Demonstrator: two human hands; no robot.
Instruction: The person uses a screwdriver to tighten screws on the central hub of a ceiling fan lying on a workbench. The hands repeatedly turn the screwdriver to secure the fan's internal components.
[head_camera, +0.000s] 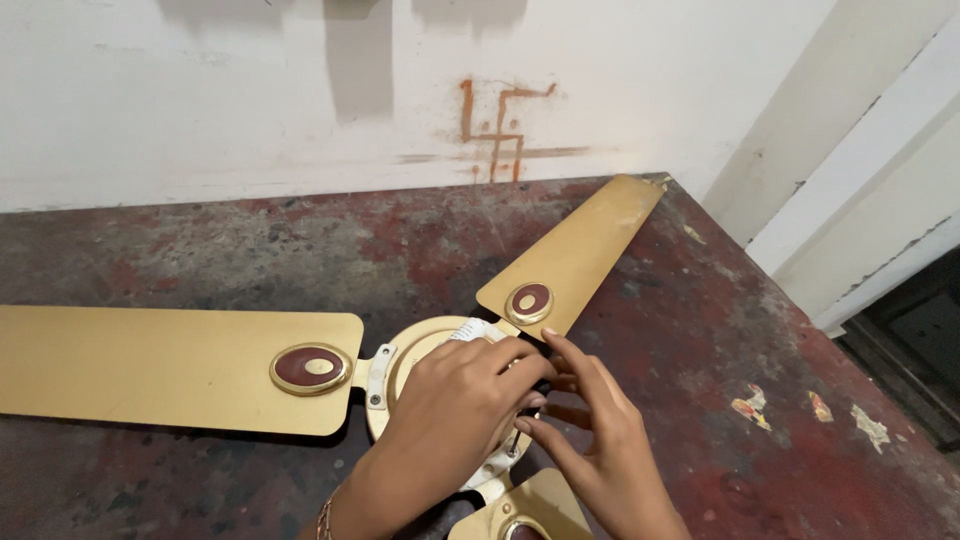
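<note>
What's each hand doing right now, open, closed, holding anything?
Left hand: fingers curled closed over the ceiling fan hub; whether it grips anything cannot be told.
Right hand: open, fingers spread beside the hub, holding nothing visible.

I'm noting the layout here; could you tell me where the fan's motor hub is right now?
In the head view, the motor hub lies low at centre on the red floor, between the golden blades, mostly covered by the left hand and right hand.

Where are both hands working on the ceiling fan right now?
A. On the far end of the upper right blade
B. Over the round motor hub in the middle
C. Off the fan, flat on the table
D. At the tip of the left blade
B: the left hand and right hand meet over the motor hub, where the gold blades join.
</note>
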